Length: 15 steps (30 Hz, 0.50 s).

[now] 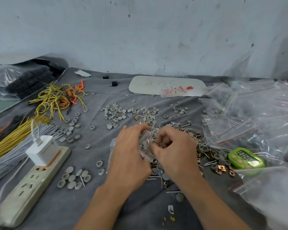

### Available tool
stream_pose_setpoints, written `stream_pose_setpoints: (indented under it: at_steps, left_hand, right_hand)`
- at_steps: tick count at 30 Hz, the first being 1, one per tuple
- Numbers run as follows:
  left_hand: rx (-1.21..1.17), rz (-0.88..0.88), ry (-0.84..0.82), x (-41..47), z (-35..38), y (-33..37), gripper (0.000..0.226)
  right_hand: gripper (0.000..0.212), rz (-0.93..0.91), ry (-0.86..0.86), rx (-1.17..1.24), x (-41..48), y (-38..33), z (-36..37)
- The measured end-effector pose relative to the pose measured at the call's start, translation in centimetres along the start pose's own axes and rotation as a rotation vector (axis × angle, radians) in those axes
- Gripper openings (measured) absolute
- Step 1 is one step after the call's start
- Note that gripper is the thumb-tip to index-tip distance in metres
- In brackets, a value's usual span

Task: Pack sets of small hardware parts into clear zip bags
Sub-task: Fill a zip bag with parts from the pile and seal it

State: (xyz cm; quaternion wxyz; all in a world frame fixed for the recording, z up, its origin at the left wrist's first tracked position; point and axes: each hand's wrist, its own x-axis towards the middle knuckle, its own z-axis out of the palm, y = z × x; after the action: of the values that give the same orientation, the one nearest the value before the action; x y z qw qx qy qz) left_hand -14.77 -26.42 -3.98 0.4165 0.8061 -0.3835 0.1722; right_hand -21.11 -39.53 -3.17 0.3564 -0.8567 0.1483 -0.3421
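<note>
Zip bag [145,147] sits bunched between my hands over the parts pile [181,138]: left hand [131,151] grips it, right hand [171,146] pinches at its mouth, probably feeding parts in.

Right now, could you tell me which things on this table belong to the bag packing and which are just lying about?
In the job: small zip bag held between left hand and right hand; grey caps; nails; copper squares; pile of zip bags.

Lying about: power strip; white charger; green timer; yellow wires.
</note>
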Motion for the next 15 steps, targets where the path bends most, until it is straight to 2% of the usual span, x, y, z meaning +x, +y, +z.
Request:
stream_pose_setpoints:
  at_steps: [3,5,8,10,12,15]
  left_hand:
    - [0.034,0.075,-0.004,0.2,0.1,0.0,0.079]
    - [0.032,0.092,-0.029,0.4,0.1,0.1,0.086]
    - [0.046,0.091,-0.053,0.5,0.0,0.1,0.100]
    - [0.040,0.089,-0.052,0.5,-0.1,0.1,0.105]
    - [0.003,0.080,-0.053,0.4,-0.1,0.1,0.104]
    - [-0.049,0.045,-0.092,0.2,0.1,0.1,0.112]
  right_hand:
    - [0.010,-0.064,-0.115,0.016,0.0,-0.2,-0.1]
    - [0.015,-0.010,-0.224,0.198,0.0,-0.4,0.0]
    - [0.029,0.160,-0.372,0.433,0.1,-1.0,0.2]
    - [0.031,0.279,-0.451,0.596,0.0,-0.8,0.6]
    - [0.023,0.366,-0.460,0.714,0.0,-0.9,0.7]
    - [0.018,0.480,-0.327,0.806,0.1,-1.3,0.5]
